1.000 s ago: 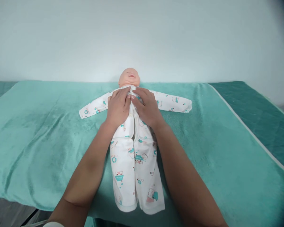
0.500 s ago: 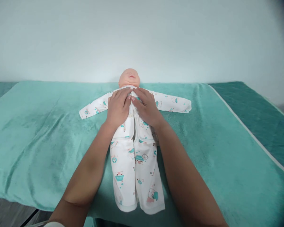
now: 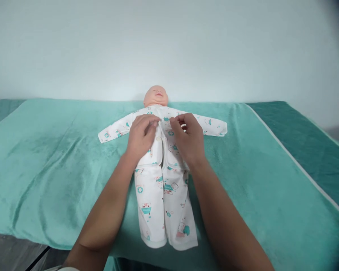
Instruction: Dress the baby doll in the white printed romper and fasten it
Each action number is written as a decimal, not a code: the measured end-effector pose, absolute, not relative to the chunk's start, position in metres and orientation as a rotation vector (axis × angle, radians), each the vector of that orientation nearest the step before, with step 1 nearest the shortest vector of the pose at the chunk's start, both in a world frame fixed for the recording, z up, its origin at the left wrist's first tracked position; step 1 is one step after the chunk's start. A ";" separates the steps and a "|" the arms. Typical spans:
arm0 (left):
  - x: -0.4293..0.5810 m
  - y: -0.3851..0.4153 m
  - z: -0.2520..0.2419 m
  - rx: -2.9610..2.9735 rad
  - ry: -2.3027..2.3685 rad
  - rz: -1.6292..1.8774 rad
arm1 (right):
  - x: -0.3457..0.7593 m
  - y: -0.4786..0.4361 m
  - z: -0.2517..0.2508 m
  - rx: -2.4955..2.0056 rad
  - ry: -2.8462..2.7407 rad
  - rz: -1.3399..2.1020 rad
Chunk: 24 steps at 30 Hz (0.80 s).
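A doll lies on its back, its bald head [image 3: 156, 96] at the far end and its arms inside outspread sleeves. It wears a white baby jacket [image 3: 171, 141] with teal and pink prints, parted down the front below the chest. Matching trousers [image 3: 151, 203] stretch towards me. My left hand [image 3: 142, 135] rests on the jacket's left half, fingertips closed at the upper front edge by a button. Just right of the opening, my right hand [image 3: 188, 137] is bent into a pinch over the chest. Whatever cloth lies between its fingertips is hidden.
A teal plush blanket [image 3: 59, 169] covers the table under the doll. Darker green cloth [image 3: 302, 135] with a white edge strip shows on the right. Behind the head rises a pale wall [image 3: 169, 41]. Grey floor [image 3: 5, 248] appears at lower left.
Both hands lay spread over the jacket's chest with thumbs near each other. They have drawn slightly back towards me, the right also moving right, and their fingers have curled into pinches.
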<state>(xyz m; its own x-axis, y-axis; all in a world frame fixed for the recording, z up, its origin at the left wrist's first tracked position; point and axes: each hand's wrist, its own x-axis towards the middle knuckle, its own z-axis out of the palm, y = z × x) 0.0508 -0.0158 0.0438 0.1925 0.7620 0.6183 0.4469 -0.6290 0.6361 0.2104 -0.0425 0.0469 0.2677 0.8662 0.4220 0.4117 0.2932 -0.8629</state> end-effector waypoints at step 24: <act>0.035 -0.038 0.063 2.116 1.049 0.904 | 0.211 -0.080 0.059 -1.132 -1.353 1.162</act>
<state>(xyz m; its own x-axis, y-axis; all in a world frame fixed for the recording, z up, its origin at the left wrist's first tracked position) 0.0346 -0.0380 0.0634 0.4549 0.8367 0.3050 0.4258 -0.5051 0.7507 0.2113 -0.0799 0.0586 -0.0808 0.9915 0.1020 0.0489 0.1062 -0.9931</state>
